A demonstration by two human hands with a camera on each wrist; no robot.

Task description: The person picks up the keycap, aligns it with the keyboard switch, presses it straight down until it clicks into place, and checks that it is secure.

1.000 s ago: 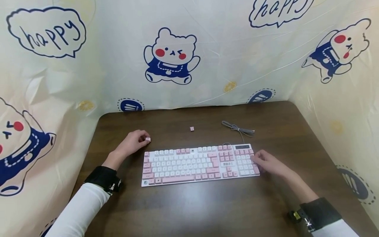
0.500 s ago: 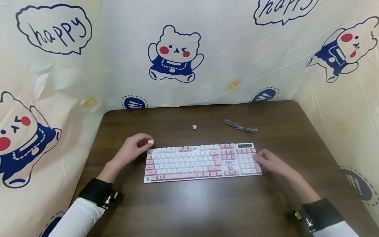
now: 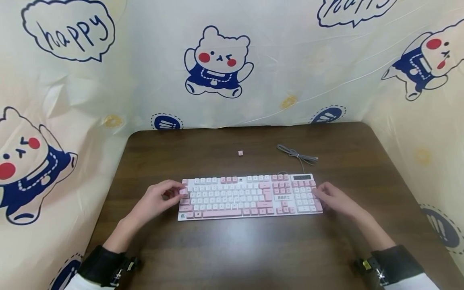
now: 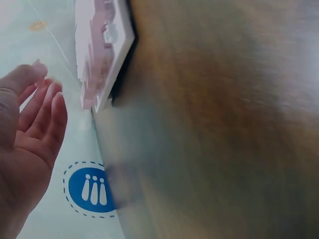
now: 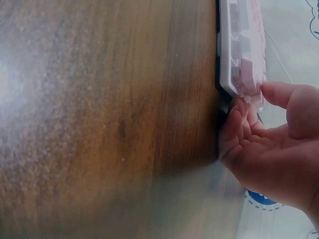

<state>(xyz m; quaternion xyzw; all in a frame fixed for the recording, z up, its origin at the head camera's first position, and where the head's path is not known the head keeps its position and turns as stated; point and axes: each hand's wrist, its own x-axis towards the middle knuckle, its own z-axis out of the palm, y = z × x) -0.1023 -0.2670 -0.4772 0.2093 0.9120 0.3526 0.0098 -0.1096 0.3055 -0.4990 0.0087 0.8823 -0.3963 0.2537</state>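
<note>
A white and pink keyboard (image 3: 232,197) lies on the table in the head view. At its left end my left hand (image 3: 154,201) pinches a small pink keycap (image 3: 183,191) between thumb and fingers, over the left column of keys. In the left wrist view the left hand (image 4: 37,119) has thumb and fingertips brought together beside the keyboard's end (image 4: 102,64); the keycap is barely visible there. My right hand (image 3: 335,198) grips the keyboard's right edge. The right wrist view shows its thumb against the keys and curled fingers (image 5: 234,127) at the end of the case.
Behind the keyboard, a loose pink keycap (image 3: 240,153) sits on the brown wooden table (image 3: 217,249). The keyboard's grey cable (image 3: 297,155) lies bundled at the back right. A printed curtain (image 3: 145,72) surrounds the table at the back and sides.
My left hand has carried the keycap from behind the keyboard's left corner toward me, onto its left key column. The right hand keeps its grip on the right edge. The head view has shifted slightly.
</note>
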